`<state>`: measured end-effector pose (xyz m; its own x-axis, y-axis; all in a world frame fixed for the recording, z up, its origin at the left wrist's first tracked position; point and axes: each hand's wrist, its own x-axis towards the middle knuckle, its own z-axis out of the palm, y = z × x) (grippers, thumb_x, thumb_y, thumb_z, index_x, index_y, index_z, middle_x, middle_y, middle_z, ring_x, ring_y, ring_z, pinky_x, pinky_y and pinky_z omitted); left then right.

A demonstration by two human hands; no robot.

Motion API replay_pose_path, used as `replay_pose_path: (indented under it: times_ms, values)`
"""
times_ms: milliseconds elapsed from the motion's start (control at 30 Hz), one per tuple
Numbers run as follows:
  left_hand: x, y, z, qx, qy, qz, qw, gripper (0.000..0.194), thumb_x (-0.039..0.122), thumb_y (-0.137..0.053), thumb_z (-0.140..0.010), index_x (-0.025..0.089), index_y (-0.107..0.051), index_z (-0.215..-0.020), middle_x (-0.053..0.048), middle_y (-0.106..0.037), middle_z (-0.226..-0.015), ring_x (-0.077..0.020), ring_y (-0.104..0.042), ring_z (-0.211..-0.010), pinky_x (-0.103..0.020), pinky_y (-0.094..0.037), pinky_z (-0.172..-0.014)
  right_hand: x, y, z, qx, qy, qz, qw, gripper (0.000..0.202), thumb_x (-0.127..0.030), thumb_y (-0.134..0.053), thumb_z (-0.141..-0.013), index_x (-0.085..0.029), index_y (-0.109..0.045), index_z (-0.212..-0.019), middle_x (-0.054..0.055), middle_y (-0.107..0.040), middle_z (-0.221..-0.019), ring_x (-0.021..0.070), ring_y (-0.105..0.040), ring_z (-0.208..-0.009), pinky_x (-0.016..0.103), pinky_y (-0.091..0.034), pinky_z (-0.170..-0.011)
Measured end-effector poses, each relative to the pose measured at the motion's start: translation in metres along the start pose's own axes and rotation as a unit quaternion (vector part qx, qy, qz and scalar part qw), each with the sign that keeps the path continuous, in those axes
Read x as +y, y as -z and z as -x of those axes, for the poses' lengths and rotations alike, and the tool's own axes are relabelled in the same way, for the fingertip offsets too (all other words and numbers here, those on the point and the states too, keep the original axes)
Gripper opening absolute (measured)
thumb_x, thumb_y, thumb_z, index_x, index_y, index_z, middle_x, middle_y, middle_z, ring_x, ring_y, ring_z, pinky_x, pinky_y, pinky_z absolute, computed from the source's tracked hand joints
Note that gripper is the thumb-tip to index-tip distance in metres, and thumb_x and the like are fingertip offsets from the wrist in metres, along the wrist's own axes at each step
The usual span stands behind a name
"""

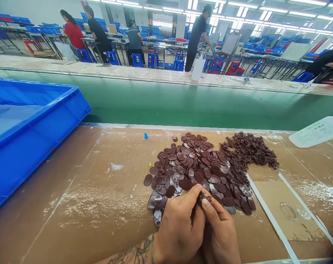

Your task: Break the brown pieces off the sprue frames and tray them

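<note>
My left hand (178, 229) and my right hand (219, 233) meet at the near edge of the bench, fingertips pinched together on one small dark brown piece (203, 198). Just beyond them lies a flat heap of dark brown oval plastic parts (195, 168), several overlapping. To the right of that heap sits a pile of small tangled brown offcuts (247, 150). My left forearm carries a tattoo.
A large blue crate (31, 128) stands at the left on the cardboard-covered bench (86, 194). A green conveyor (169, 102) runs behind it. A paper sheet (317, 132) lies far right, white strips (270, 220) near right. Several people work at far tables; a white bottle (198, 68) stands there.
</note>
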<state>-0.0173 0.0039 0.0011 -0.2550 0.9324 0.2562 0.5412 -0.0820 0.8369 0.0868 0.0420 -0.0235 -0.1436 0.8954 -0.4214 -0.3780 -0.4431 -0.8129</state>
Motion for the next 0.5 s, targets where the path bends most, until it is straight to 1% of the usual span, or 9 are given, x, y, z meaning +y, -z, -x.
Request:
replay_pose_path:
  times_ms: [100, 233, 333, 500]
  values:
    - [0.0015, 0.0012, -0.0010, 0.007, -0.006, 0.004, 1.000, 0.038, 0.017, -0.046, -0.093, 0.017, -0.059, -0.129, -0.007, -0.076, -0.113, -0.0207, -0.074, -0.097, -0.031, -0.060, -0.087, -0.0004, 0.0004, -0.0001, -0.008, -0.007, -0.003, 1.000, 0.042, -0.046, -0.091, -0.060, -0.021, -0.083, -0.092, 0.014, -0.075, -0.118, 0.0364, -0.060, -0.123, 0.052, -0.038, -0.113]
    - [0.0033, 0.0029, -0.0042, 0.018, -0.011, -0.008, 1.000, 0.035, 0.016, -0.047, -0.093, 0.018, -0.060, -0.126, -0.007, -0.075, -0.115, -0.0206, -0.074, -0.097, -0.030, -0.059, -0.086, -0.0015, -0.0016, 0.0006, 0.001, -0.012, -0.008, 1.000, 0.043, -0.046, -0.092, -0.057, -0.021, -0.083, -0.090, 0.014, -0.075, -0.118, 0.0372, -0.060, -0.122, 0.053, -0.037, -0.113]
    - [0.0043, 0.0028, -0.0047, 0.019, -0.020, -0.007, 1.000, 0.035, 0.016, -0.046, -0.093, 0.017, -0.060, -0.125, -0.007, -0.075, -0.114, -0.0203, -0.074, -0.096, -0.029, -0.059, -0.085, -0.0018, -0.0030, 0.0014, -0.004, -0.016, -0.012, 1.000, 0.044, -0.048, -0.092, -0.058, -0.021, -0.083, -0.092, 0.015, -0.076, -0.115, 0.0369, -0.063, -0.117, 0.054, -0.040, -0.111]
    - [0.0031, 0.0013, -0.0026, 0.018, -0.014, -0.003, 1.000, 0.035, 0.016, -0.048, -0.094, 0.018, -0.059, -0.127, -0.007, -0.075, -0.117, -0.0197, -0.074, -0.098, -0.028, -0.059, -0.086, -0.0002, -0.0016, 0.0004, -0.021, -0.016, -0.017, 1.000, 0.039, -0.045, -0.090, -0.063, -0.021, -0.082, -0.093, 0.014, -0.076, -0.114, 0.0348, -0.066, -0.112, 0.052, -0.046, -0.106]
